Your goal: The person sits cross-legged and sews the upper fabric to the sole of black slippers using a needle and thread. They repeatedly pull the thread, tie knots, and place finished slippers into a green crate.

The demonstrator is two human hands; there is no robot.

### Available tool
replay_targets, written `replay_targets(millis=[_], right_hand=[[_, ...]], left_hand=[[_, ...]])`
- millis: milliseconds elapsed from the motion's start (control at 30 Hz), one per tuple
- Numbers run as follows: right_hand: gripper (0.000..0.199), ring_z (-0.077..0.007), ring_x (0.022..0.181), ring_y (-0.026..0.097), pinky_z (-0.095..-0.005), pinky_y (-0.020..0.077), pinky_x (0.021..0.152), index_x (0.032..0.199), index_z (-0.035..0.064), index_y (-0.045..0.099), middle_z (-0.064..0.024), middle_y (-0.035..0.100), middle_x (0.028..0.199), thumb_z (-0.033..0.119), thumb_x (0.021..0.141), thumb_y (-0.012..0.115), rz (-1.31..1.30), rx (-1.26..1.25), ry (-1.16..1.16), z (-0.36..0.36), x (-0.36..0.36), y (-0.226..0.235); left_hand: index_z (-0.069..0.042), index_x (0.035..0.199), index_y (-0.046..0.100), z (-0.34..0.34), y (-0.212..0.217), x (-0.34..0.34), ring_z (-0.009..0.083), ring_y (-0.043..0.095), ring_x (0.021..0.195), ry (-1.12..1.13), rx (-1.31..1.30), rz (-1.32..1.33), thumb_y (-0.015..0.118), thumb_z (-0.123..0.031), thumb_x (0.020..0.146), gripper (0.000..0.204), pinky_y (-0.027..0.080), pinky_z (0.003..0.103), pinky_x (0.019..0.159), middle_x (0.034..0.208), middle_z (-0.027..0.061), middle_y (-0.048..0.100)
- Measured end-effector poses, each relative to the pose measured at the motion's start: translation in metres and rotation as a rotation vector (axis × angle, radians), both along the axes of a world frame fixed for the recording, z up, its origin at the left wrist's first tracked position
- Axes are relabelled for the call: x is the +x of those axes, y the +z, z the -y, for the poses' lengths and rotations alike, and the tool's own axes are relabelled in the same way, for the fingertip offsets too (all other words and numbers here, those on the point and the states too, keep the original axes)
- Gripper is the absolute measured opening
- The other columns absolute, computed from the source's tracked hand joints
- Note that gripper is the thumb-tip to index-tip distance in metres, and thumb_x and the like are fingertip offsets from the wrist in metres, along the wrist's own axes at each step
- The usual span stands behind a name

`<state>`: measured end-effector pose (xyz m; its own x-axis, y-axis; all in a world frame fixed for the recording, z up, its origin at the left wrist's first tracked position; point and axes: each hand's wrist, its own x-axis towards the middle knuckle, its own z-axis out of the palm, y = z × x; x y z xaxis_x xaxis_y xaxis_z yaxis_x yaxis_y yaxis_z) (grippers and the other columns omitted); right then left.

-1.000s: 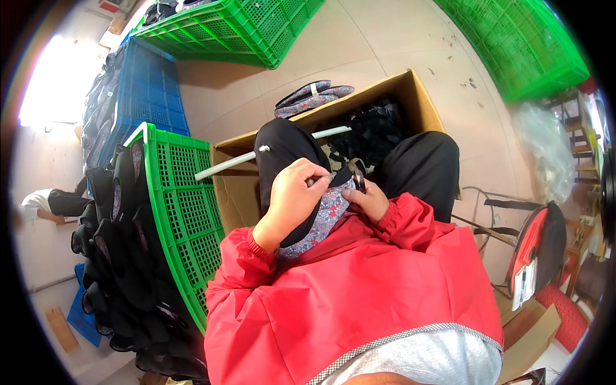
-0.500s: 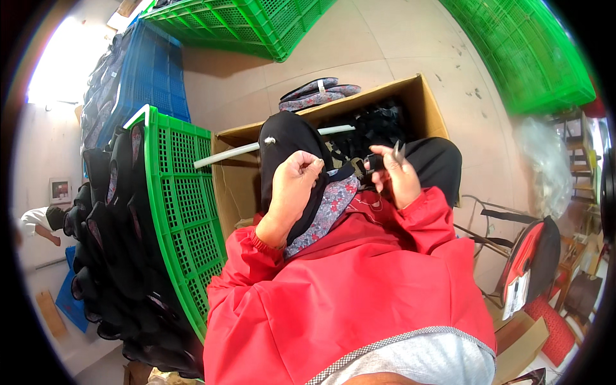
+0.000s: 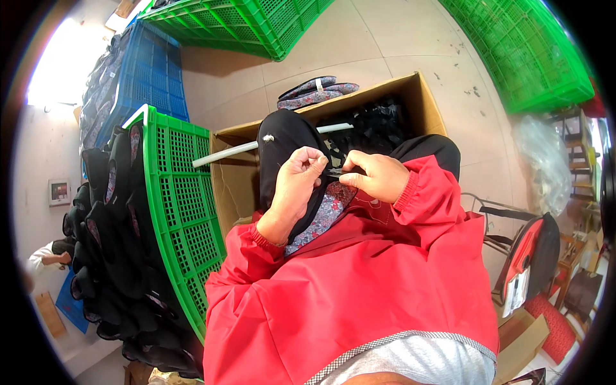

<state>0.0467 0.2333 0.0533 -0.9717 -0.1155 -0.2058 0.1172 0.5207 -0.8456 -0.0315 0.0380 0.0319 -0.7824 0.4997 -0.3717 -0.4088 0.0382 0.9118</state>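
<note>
A grey floral fabric piece (image 3: 327, 212) with red blossoms and a black edge lies across my lap. My left hand (image 3: 295, 186) is closed, thumb and fingertips pinched at the upper end of this piece. Close to its right, my right hand (image 3: 378, 178) is closed around small thread snips (image 3: 335, 172). Only a bit of their metal shows between the two hands, and the fingers hide the rest. The fingertips of both hands almost meet above my black trouser leg (image 3: 282, 135).
An open cardboard box (image 3: 427, 106) with black pieces stands before my knees, a pale tube (image 3: 224, 155) across it. Left is a green crate (image 3: 186, 212) beside stacked black items (image 3: 122, 256). Folded floral pieces (image 3: 314, 93) lie behind the box. Another person (image 3: 48, 256) is far left.
My right hand has swung left and down from beside the right knee, bringing the snips to my left hand. The left hand has stayed nearly in place. The far person's arm has moved.
</note>
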Motion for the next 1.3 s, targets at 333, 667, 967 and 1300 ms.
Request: replay_targets(millis=[333, 667, 967, 1300], right_hand=[[0.028, -0.0301, 0.079, 0.065, -0.0407, 0.0485, 0.068, 0.095, 0.0061, 0.06, -0.0124, 0.067, 0.082, 0.034, 0.091, 0.063, 0.018, 0.032, 0.025, 0.0, -0.01, -0.004], [0.046, -0.012, 0.078, 0.054, -0.0263, 0.0479, 0.073, 0.117, 0.0082, 0.064, -0.0059, 0.058, 0.099, 0.015, 0.075, 0.082, -0.127, -0.293, -0.24, -0.007, 0.01, -0.056], [0.017, -0.0071, 0.077, 0.057, -0.0224, 0.0466, 0.069, 0.092, 0.0032, 0.06, -0.0011, 0.062, 0.085, 0.007, 0.084, 0.075, 0.056, -0.747, -0.423, -0.004, 0.013, -0.072], [0.017, -0.0056, 0.079, 0.053, -0.0204, 0.0431, 0.072, 0.093, 0.0056, 0.059, 0.0023, 0.06, 0.087, 0.01, 0.087, 0.074, -0.192, -0.834, -0.438, -0.003, -0.003, -0.042]], left_hand=[[-0.01, 0.093, 0.062, -0.004, 0.004, -0.002, 0.0013, 0.048, 0.069, -0.013, -0.009, 0.037, 0.064, -0.015, 0.096, 0.006, 0.041, 0.018, 0.061, 0.081, -0.0066, 0.056], [-0.001, 0.115, 0.067, -0.02, 0.007, -0.01, 0.0089, 0.061, 0.089, 0.039, -0.041, -0.289, 0.059, -0.008, 0.097, 0.021, 0.05, 0.023, 0.076, 0.1, 0.0019, 0.068], [0.001, 0.124, 0.062, -0.006, 0.006, -0.018, 0.0095, 0.059, 0.098, -0.299, -0.171, -0.248, 0.059, -0.008, 0.097, 0.029, 0.047, 0.024, 0.086, 0.112, 0.0061, 0.065], [0.001, 0.118, 0.062, -0.015, 0.014, -0.019, 0.0058, 0.058, 0.09, -0.494, -0.179, -0.234, 0.064, -0.003, 0.092, 0.026, 0.048, 0.022, 0.083, 0.099, -0.0004, 0.063]])
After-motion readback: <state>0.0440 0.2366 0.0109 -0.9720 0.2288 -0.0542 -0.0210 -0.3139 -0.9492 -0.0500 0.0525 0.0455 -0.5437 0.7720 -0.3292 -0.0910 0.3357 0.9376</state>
